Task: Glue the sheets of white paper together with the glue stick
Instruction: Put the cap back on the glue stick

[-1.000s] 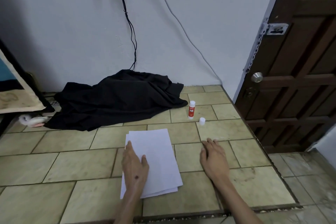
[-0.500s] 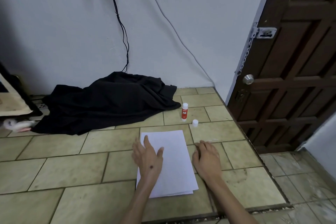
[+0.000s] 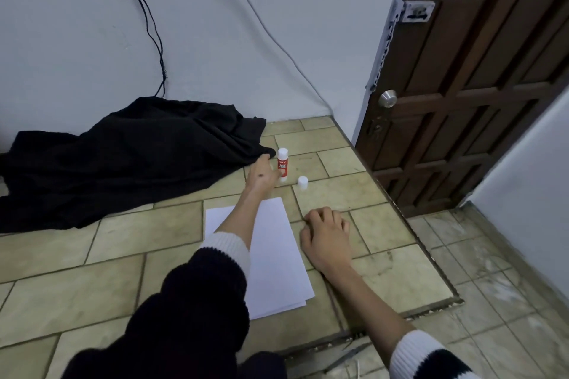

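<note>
The red and white glue stick (image 3: 283, 160) stands upright and uncapped on the floor tiles. Its white cap (image 3: 302, 183) stands just to its right. My left hand (image 3: 261, 176) is stretched out to the stick, thumb tip against its lower part. The fingers lie straight to the stick's left and are not wrapped round it. The sheets of white paper (image 3: 277, 258) lie stacked on the tiles under my left forearm. My right hand (image 3: 327, 232) rests on the floor right of the paper, fingers loosely curled, holding nothing.
A black cloth (image 3: 129, 157) is heaped on the floor left of the glue stick. Behind it is a white wall with hanging cables (image 3: 154, 37). A brown wooden door (image 3: 480, 95) stands at the right. The tiled platform drops at its edge (image 3: 431, 261) to a lower floor.
My left hand has left the paper and reached forward to the glue stick. The right hand stayed on the floor, its fingers curling in slightly. The camera has moved closer and lower.
</note>
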